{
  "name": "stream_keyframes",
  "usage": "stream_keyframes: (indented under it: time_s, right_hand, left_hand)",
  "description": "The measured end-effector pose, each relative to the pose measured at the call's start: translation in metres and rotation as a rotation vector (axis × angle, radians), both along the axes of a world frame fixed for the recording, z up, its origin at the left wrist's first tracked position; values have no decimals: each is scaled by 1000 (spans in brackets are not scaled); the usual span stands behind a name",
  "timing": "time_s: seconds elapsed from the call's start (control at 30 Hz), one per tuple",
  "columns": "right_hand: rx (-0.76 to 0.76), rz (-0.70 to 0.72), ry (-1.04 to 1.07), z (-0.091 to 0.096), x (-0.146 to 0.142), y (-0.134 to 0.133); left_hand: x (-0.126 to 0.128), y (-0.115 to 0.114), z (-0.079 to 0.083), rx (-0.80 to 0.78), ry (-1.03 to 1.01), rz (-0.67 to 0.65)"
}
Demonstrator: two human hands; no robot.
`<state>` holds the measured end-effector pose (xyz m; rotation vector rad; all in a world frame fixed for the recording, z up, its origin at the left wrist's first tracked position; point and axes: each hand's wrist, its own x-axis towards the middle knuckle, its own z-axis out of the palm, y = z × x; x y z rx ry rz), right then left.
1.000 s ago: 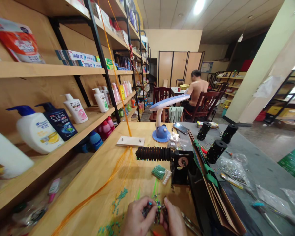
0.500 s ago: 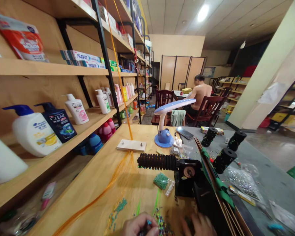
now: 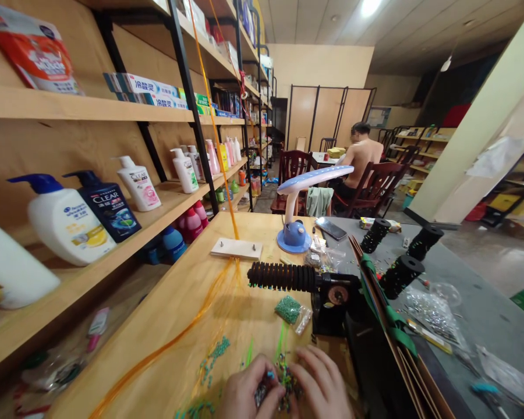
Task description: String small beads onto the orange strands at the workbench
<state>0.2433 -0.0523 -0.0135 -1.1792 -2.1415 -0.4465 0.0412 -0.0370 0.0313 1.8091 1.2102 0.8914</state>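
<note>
Both my hands are close together at the bottom of the view. My left hand [image 3: 251,389] pinches a small beaded piece [image 3: 284,384] of green, blue and dark beads, and my right hand [image 3: 321,384] closes on its other side. Green cord rises from the piece. Loose teal beads [image 3: 213,356] lie on the wooden table [image 3: 179,314] left of my hands. Orange cords [image 3: 166,340] trail across the table to a small wooden board with pegs [image 3: 236,249]. A bag of green beads [image 3: 288,309] sits ahead of my hands.
A black ribbed roller on a clamp [image 3: 283,277] stands ahead on the table. Shelves of shampoo bottles run along the left. To the right lie a folder with green straps, a grey bench with black spools, and a blue desk lamp. A seated person is far back.
My hands have come back together on the beaded piece after being apart and lower half a second ago. The view has shifted slightly.
</note>
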Motion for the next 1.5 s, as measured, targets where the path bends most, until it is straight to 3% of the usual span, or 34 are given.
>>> stream_keyframes:
  time_s: [0.17,0.5,0.87,1.13,1.3,1.5]
  right_hand:
    - [26,34,-70,13,-21,4]
    - [-55,49,-70,20,-15,4]
    - [-189,20,62,21,-9,1]
    - [-97,-38,11,22,-15,-1]
    - [-37,-5,-24,26,-16,1]
    - [-75,45,3,26,-20,4]
  left_hand:
    - [-3,0,8,10,90,-69]
    - [-4,4,11,-60,173,-103]
    - [-3,2,11,-86,-3,-52]
    - [2,7,1,-356,-350,2]
    - [2,6,3,-417,-415,15]
    - [0,4,7,-521,-466,9]
